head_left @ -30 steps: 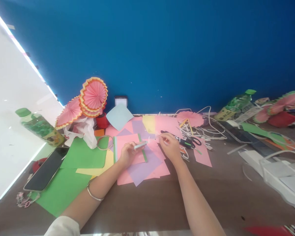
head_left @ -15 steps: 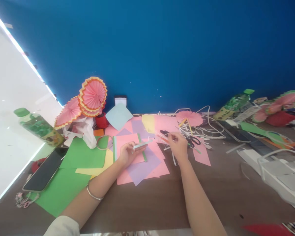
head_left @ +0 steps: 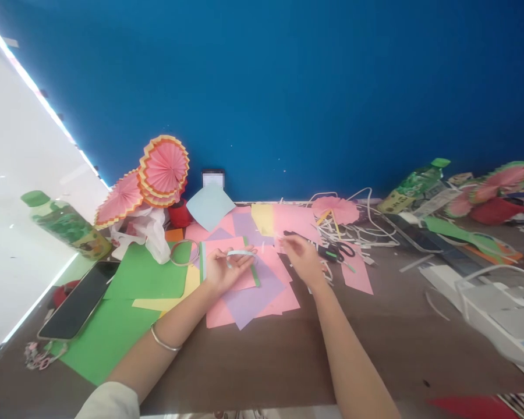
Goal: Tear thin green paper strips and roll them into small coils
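My left hand [head_left: 222, 269] holds a small pale roll of tape [head_left: 240, 254] between thumb and fingers, above a pink sheet edged in green [head_left: 225, 250]. My right hand [head_left: 300, 257] hovers just to the right of it, fingers loosely curled and pinched; what they hold, if anything, is too small to make out. Both hands are over a spread of pink, lilac and yellow paper sheets [head_left: 253, 291] on the brown table [head_left: 262, 361]. Black-handled scissors [head_left: 338, 250] lie just beyond my right hand.
Green sheets [head_left: 126, 291], a phone [head_left: 81, 299] and a green-capped bottle [head_left: 63, 224] lie at the left. Pleated pink paper fans [head_left: 163, 169] stand at the back left. White paper strips [head_left: 362, 233], another bottle [head_left: 413, 186], more fans and white boxes [head_left: 498, 308] crowd the right.
My right hand went right toward the scissors, then came back left beside my left hand. My left hand turned the tape roll slightly.
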The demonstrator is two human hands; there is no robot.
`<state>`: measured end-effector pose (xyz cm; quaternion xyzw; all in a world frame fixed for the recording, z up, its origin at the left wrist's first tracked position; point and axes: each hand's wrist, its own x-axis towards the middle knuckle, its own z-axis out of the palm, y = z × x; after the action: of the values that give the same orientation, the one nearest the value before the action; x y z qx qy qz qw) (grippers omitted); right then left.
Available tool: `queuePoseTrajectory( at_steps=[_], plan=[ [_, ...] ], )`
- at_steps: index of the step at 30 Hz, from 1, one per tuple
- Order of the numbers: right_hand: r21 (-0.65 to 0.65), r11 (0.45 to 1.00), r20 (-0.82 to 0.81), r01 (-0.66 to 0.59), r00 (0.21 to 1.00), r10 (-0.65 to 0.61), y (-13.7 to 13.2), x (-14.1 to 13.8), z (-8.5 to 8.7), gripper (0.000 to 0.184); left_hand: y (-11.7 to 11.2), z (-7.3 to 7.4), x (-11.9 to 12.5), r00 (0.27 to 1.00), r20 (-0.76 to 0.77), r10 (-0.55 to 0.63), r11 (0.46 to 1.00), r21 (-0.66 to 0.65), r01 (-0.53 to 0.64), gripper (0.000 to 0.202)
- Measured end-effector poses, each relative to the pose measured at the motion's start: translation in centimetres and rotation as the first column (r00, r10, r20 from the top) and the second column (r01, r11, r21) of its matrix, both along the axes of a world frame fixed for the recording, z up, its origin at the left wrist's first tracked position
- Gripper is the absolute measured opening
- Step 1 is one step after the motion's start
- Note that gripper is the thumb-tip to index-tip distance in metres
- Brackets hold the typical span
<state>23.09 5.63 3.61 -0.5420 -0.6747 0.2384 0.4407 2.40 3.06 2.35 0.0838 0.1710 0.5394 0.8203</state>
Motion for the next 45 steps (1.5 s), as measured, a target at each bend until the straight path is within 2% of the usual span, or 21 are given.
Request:
queuePoseTrajectory(
  at_steps=[1,2,6,10,15,20,24,29,35,38,45],
  plan=[
    [-0.032,0.990,-0.029,-0.139,0.990,0.138,-0.3,-0.9,0.0,0.018,0.0,0.1,-0.1,1.000,0.014,0.011,1.000,-0.007,-0.011,0.006],
    [-0.025,0.981,-0.049,-0.192,0.981,0.190,-0.6,-1.8,-0.1,0.018,0.1,0.2,-0.2,1.000,0.022,0.018,1.000,-0.010,-0.018,0.007],
    [0.119,0.976,-0.024,-0.182,0.982,0.186,-1.5,-4.2,-0.7,0.027,0.1,0.5,-0.3,0.999,0.039,-0.012,1.000,0.001,0.012,0.009],
    [0.213,0.953,-0.079,-0.218,0.968,0.239,-2.2,-4.8,-0.3,0.023,0.1,0.6,-0.2,0.999,0.042,-0.024,1.000,-0.012,0.025,0.010],
    [0.249,0.940,-0.174,-0.234,0.944,0.281,-2.7,-5.1,0.9,0.015,0.1,0.9,-0.3,1.000,0.016,-0.010,0.999,-0.032,0.011,0.014],
    [0.286,0.937,-0.282,-0.202,0.917,0.284,-2.9,-5.2,1.3,0.008,-0.1,1.1,-0.1,0.999,0.031,-0.041,0.998,-0.042,0.042,0.014],
    [0.259,0.942,-0.370,-0.214,0.879,0.301,-3.0,-5.2,1.5,0.007,-0.3,0.9,0.1,0.991,0.063,-0.121,0.993,0.005,0.121,0.011],
    [0.237,0.951,-0.461,-0.197,0.839,0.288,-3.1,-5.0,2.0,0.004,-0.1,0.2,0.0,0.978,0.014,-0.206,0.978,0.019,0.206,0.005],
    [0.061,0.978,-0.596,-0.199,0.779,0.195,-3.1,-4.9,1.6,0.006,0.0,-0.8,-0.2,0.969,-0.069,-0.236,0.971,0.026,0.239,0.010],
    [0.049,0.974,-0.674,-0.222,0.712,0.196,-2.9,-4.9,1.6,0.010,-0.1,-0.7,-0.3,0.971,-0.110,-0.212,0.976,0.014,0.215,0.015],
    [0.018,0.921,-0.873,-0.390,0.443,0.204,-2.1,-4.0,1.8,0.015,0.1,0.0,-0.4,0.960,-0.235,-0.154,0.977,0.107,0.183,0.021]
  ],
)
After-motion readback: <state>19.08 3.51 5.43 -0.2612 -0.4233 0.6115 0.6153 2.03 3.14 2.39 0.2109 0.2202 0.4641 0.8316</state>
